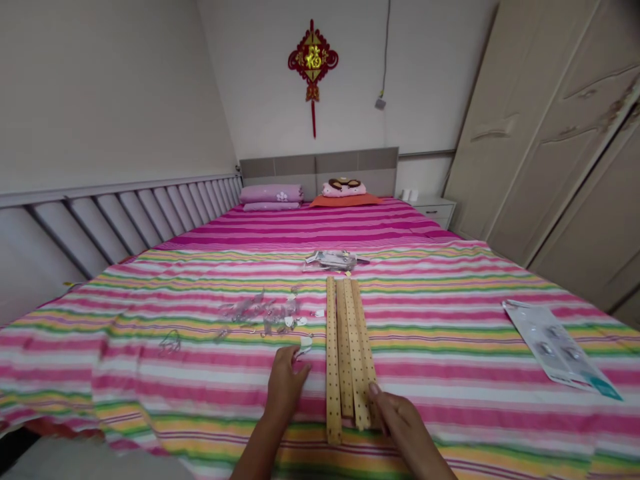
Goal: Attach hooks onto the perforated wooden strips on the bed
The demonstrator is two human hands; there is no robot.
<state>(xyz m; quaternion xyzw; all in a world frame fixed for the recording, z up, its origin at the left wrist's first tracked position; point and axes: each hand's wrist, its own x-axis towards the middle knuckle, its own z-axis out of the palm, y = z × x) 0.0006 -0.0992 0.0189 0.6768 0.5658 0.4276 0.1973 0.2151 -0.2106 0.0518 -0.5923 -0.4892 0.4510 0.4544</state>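
Several long, pale wooden strips (333, 360) with rows of small dark holes lie side by side, pointing away from me, on the striped sheet. My right hand (403, 420) pinches the near end of the rightmost strip (363, 327), thumb on top and the other fingers partly hidden. To the left of the strips, my left hand (286, 381) rests low over the sheet, thumb and forefinger apart. Its forefinger is at a small white tag-like piece (305, 343); whether they touch is unclear. Beyond it are small clear plastic packets (270, 312) and white bits (289, 321).
A thin wire-like tangle (171, 342) lies at left. Behind the strips sits a clear plastic bag (330, 260) with contents I cannot make out. A blister pack (557, 347) lies at right. Folded bedding (273, 195) is by the headboard (350, 162); a rail (125, 207) borders the left side.
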